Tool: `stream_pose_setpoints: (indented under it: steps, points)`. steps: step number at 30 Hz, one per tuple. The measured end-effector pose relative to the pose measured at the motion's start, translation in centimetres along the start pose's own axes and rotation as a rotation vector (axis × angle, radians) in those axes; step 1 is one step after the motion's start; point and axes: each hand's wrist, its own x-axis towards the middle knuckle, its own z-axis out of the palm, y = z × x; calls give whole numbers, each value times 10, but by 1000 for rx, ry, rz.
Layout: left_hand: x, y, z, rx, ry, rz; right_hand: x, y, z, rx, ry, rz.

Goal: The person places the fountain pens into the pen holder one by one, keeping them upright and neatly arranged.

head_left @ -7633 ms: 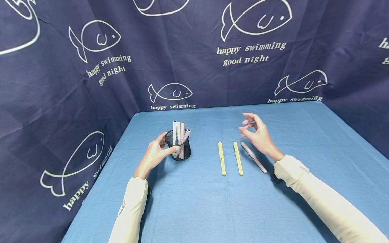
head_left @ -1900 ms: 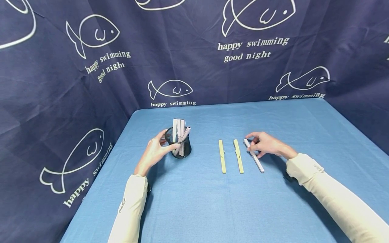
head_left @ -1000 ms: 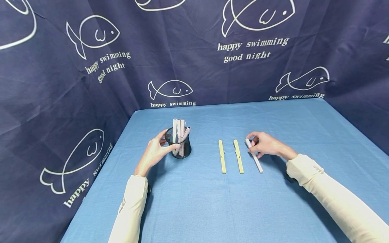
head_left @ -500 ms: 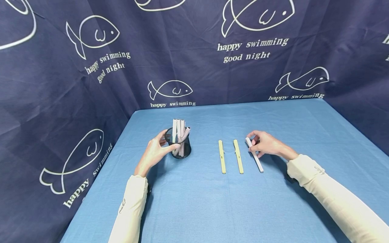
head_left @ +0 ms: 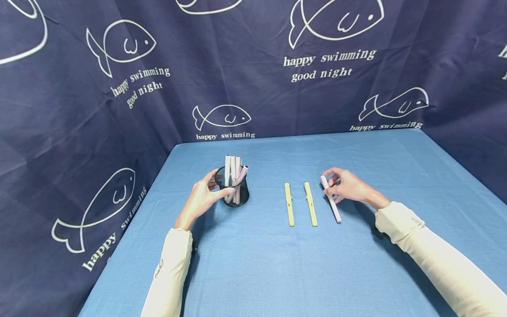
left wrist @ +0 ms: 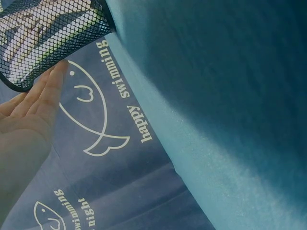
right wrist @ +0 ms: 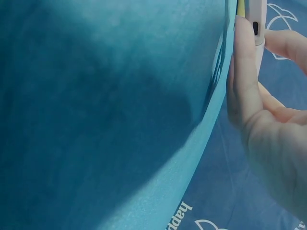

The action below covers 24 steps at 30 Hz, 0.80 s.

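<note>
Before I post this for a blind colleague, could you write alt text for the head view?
A person's right hand pinches a pale pen beside two yellow pens lying on a blue cloth; their left hand holds a black mesh cup of other pens. Behind hangs a navy fish-print curtain.

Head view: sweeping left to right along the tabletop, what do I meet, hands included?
Left hand → mesh cup → left yellow pen → right yellow pen → pale pen → right hand.
</note>
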Motion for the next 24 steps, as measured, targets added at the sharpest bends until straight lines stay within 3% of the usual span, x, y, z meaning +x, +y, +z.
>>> stream_pose_setpoints:
  steps: [24]
  points:
    - [0, 0, 0, -6, -8, -12, 0, -2, 2, 131, 142, -157]
